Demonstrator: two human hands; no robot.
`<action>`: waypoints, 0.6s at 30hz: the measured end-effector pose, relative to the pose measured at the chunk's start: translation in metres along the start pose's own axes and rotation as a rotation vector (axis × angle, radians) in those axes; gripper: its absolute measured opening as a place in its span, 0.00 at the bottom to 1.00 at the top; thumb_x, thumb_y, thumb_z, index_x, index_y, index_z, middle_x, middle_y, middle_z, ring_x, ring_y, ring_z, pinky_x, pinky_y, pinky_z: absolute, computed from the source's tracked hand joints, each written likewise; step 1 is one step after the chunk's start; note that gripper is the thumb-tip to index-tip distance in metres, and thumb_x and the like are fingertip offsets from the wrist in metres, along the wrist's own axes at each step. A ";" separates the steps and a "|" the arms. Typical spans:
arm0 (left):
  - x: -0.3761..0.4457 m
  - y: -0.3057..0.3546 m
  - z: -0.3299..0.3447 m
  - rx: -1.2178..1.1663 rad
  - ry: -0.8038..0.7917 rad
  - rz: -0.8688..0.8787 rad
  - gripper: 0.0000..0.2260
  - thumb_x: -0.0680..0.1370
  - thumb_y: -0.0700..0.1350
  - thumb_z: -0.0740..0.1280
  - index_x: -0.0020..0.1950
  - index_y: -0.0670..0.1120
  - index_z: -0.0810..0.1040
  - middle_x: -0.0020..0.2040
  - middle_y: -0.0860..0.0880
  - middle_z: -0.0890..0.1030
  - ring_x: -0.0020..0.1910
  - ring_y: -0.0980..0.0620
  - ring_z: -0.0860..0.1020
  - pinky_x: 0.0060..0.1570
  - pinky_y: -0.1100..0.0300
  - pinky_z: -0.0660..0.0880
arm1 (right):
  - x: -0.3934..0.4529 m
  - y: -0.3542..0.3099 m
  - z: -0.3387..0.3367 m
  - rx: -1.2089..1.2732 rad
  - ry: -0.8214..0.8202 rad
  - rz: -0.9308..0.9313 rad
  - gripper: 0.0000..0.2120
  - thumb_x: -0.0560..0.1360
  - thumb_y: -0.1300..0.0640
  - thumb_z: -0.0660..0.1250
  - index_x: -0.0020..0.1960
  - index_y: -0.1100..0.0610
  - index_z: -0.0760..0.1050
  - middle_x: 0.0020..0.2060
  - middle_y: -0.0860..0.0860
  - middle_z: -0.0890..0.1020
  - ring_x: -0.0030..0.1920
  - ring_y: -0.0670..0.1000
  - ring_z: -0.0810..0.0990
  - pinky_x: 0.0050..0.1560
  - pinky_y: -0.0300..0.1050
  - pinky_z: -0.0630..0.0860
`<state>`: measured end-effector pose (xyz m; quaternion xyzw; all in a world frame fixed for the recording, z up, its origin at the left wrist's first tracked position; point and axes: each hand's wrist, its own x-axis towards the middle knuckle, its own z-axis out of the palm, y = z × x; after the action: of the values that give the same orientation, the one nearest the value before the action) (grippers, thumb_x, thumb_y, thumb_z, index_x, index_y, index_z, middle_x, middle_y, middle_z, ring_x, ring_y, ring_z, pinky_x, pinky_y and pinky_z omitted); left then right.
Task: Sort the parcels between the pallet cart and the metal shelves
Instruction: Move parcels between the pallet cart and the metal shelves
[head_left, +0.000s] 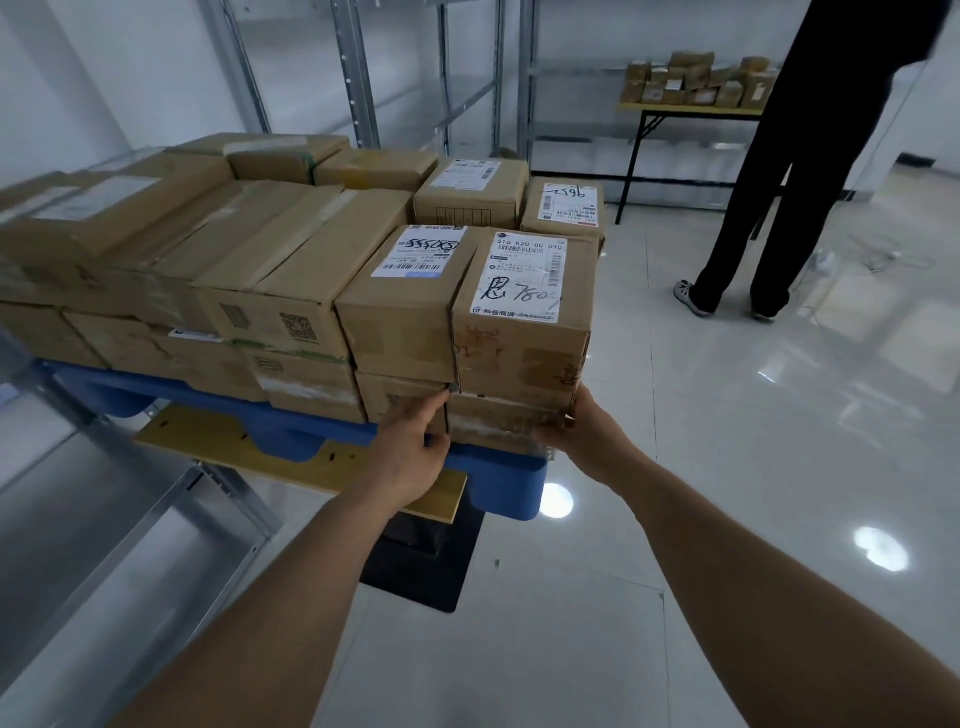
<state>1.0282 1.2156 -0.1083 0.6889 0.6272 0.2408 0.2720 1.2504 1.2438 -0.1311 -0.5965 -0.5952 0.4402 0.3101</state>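
Fingers (436, 402) of my left hand (410, 457) press flat on one side of the bottom parcel (498, 421) at the near right corner of the blue pallet (509, 483); my right hand (576, 431) curls round its other end. It lies flat, long axis along the pallet's near edge, under a labelled box (524, 312). Stiff cardboard, probably weighted from above, so I'd grip both ends low.

Head view, downward; parcels (519, 312) near

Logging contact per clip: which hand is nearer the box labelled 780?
Right. The right hand reaches the box's lower right corner, while the left hand sits lower, on the bottom-row boxes left of it.
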 end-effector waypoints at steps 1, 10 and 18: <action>-0.001 -0.001 -0.001 -0.008 0.024 -0.003 0.23 0.80 0.45 0.60 0.74 0.57 0.61 0.71 0.49 0.64 0.49 0.65 0.66 0.57 0.65 0.63 | -0.001 -0.001 -0.002 -0.017 -0.006 -0.014 0.35 0.73 0.58 0.70 0.74 0.50 0.56 0.63 0.46 0.73 0.64 0.55 0.73 0.61 0.50 0.74; 0.001 0.031 -0.038 0.088 0.478 0.250 0.26 0.78 0.56 0.61 0.74 0.55 0.59 0.71 0.52 0.67 0.68 0.53 0.65 0.62 0.56 0.63 | -0.030 -0.027 -0.040 -0.095 0.168 -0.211 0.39 0.72 0.48 0.72 0.75 0.40 0.53 0.70 0.47 0.69 0.67 0.50 0.70 0.64 0.54 0.73; 0.014 0.053 -0.047 0.315 0.444 0.260 0.20 0.80 0.52 0.58 0.71 0.50 0.67 0.69 0.50 0.70 0.68 0.50 0.66 0.65 0.51 0.63 | -0.031 -0.042 -0.034 -0.143 0.186 -0.249 0.29 0.78 0.53 0.64 0.75 0.44 0.57 0.66 0.48 0.75 0.64 0.50 0.75 0.58 0.51 0.77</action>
<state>1.0367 1.2292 -0.0379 0.7277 0.6076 0.3181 -0.0148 1.2651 1.2223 -0.0739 -0.5769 -0.6630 0.2979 0.3728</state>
